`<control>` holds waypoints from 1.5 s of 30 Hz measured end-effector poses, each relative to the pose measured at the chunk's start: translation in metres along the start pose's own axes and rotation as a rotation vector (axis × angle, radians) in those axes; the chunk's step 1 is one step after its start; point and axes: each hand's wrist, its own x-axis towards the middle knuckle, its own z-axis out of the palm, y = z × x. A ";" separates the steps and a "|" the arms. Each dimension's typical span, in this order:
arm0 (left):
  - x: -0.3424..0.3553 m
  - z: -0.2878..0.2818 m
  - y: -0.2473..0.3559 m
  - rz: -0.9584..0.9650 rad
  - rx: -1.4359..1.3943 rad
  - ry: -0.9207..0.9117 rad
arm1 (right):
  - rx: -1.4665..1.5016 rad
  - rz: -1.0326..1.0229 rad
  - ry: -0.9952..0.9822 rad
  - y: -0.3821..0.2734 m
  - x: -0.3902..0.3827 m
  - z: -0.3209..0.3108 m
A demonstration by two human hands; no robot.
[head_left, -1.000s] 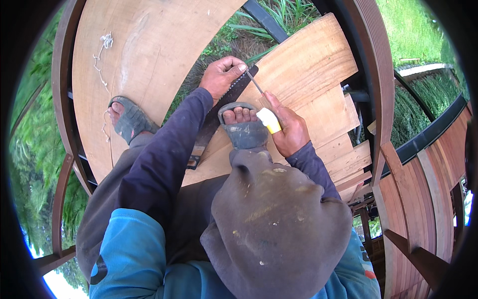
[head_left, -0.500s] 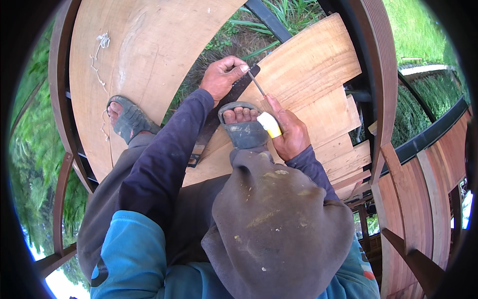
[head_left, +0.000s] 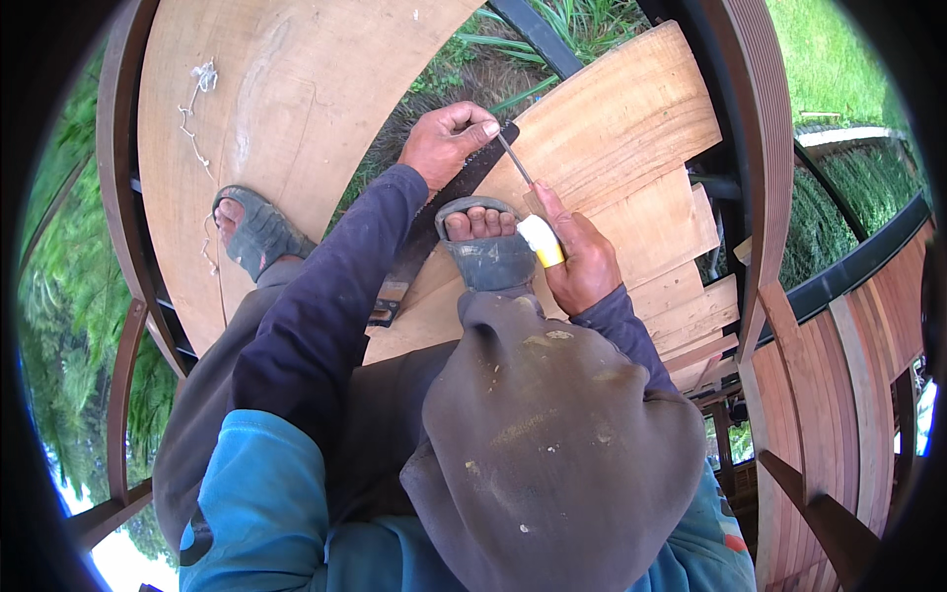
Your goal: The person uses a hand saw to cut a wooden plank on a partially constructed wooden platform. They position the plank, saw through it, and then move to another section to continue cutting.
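My left hand [head_left: 449, 143] grips the far end of a dark saw blade [head_left: 424, 242] that lies slanted across a wooden plank [head_left: 621, 118]. My right foot in a grey sandal [head_left: 485, 247] presses on the blade's middle. My right hand [head_left: 582, 261] is closed on the white and yellow handle [head_left: 541, 240] of a thin metal file [head_left: 515, 160]. The file's tip touches the blade edge just beside my left thumb. My bent right knee in grey trousers hides the near part of the planks.
My left foot in a grey sandal [head_left: 252, 232] stands on a broad pale board [head_left: 276, 99] with a bit of white string. Grass shows in the gap between the boards. Stacked plank ends [head_left: 700, 316] and curved brown slatted frames [head_left: 838, 365] lie to the right.
My right hand and the file have shifted only slightly along the blade. My left hand and both feet stay where they were.
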 end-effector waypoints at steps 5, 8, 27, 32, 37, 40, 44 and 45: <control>0.006 -0.005 -0.001 -0.030 0.040 -0.048 | -0.035 0.061 -0.041 -0.005 0.002 -0.005; 0.003 -0.004 0.001 -0.086 -0.059 -0.032 | -0.031 0.063 -0.033 -0.008 0.006 -0.007; 0.025 -0.027 0.002 -0.142 -0.200 0.012 | -0.038 0.035 -0.045 0.002 0.043 0.021; 0.011 -0.025 0.001 -0.057 -0.205 -0.008 | 0.093 -0.044 -0.068 -0.001 0.026 0.008; -0.002 -0.013 0.008 -0.077 -0.130 0.002 | 0.187 -0.077 -0.056 -0.005 0.006 0.001; 0.001 -0.005 0.005 -0.080 -0.138 0.000 | 0.177 -0.046 -0.030 -0.002 0.005 0.000; 0.001 0.000 -0.005 -0.016 -0.075 0.021 | 0.227 -0.047 0.022 0.002 0.005 0.000; 0.002 0.001 -0.005 0.013 -0.045 0.036 | 0.222 -0.043 0.018 0.001 0.005 -0.001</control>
